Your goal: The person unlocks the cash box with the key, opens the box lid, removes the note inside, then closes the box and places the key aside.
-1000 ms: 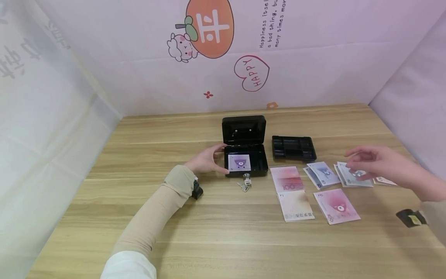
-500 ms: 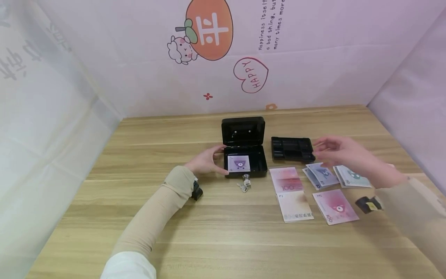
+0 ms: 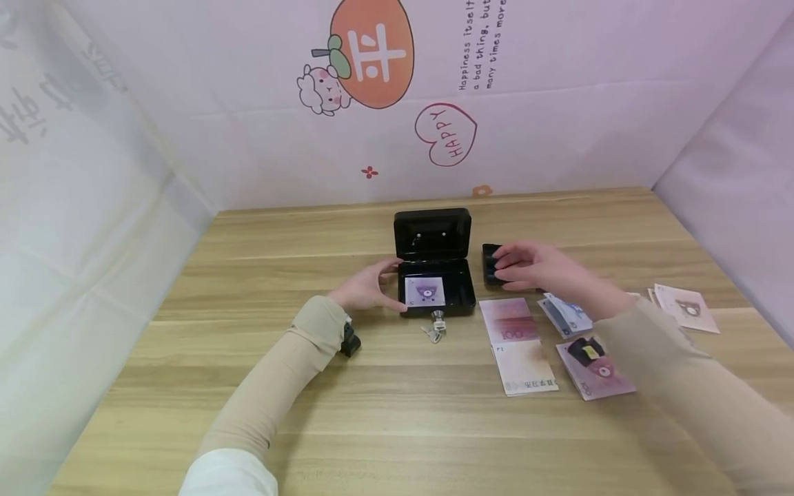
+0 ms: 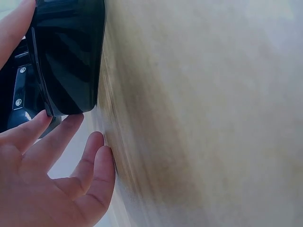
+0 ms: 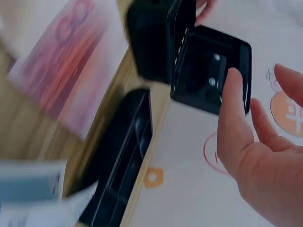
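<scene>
A black cash box (image 3: 461, 289) stands with its lid (image 3: 432, 234) raised and a purple play banknote (image 3: 424, 292) lying inside. My left hand (image 3: 364, 285) holds the box by its left side, thumb at the front corner; in the left wrist view the fingertips (image 4: 73, 120) press against the box's rear corner. A lock with keys (image 3: 438, 325) is at the front of the box. Over the black coin tray (image 3: 490, 265) hovers my right hand (image 3: 546, 272), bent fingers spread with nothing between them, covering most of the tray in the head view.
Pink notes (image 3: 509, 320) and cream notes (image 3: 527, 368) lie right of the box. Farther right are blue notes (image 3: 577, 315), another pink note (image 3: 614, 387) and pale brown notes (image 3: 688, 310). A printed cloth wall (image 3: 558, 124) rises behind the table.
My right hand has swept left from above the notes on the right to the coin tray, its forearm now covering the greenish notes. The left hand keeps its place at the box.
</scene>
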`<move>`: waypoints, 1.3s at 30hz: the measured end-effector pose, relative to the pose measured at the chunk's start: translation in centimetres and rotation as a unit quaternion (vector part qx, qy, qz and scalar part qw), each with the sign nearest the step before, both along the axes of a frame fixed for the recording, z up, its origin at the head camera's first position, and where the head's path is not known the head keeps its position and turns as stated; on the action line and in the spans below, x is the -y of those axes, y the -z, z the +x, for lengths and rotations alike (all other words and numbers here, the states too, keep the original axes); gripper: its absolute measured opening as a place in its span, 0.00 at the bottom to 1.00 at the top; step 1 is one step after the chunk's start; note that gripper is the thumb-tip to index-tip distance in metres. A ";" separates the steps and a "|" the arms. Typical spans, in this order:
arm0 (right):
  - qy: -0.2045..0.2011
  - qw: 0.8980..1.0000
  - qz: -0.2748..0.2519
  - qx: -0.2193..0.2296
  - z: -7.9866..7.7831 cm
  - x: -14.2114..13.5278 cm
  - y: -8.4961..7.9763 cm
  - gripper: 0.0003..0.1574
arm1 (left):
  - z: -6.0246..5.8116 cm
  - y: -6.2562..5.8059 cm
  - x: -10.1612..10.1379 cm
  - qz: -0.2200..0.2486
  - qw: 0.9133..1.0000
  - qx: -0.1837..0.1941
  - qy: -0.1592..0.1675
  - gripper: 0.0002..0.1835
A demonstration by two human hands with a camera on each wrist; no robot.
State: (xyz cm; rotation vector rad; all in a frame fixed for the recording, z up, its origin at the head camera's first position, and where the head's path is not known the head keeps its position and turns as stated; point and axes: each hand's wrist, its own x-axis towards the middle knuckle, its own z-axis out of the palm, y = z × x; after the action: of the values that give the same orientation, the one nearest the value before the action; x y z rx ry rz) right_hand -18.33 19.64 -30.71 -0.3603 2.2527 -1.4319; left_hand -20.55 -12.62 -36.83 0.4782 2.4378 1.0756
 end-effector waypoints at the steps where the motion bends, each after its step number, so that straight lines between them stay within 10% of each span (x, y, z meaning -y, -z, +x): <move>1: -0.001 1.000 -0.004 0.004 -0.1 0.5 0.1 0.30 | 0.0 0.0 0.0 0.000 1.000 0.000 0.000 0.55; 39: -0.026 0.990 0.126 0.063 -2.8 9.9 3.5 0.28 | 0.2 -0.1 -0.1 0.011 1.000 0.005 -0.005 0.53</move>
State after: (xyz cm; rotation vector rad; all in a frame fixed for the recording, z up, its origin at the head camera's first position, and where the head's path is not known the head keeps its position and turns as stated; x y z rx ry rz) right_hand -21.16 9.74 -34.16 -0.2373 2.2680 -1.0960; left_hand -20.38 -12.52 -36.77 0.4660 2.4248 1.1073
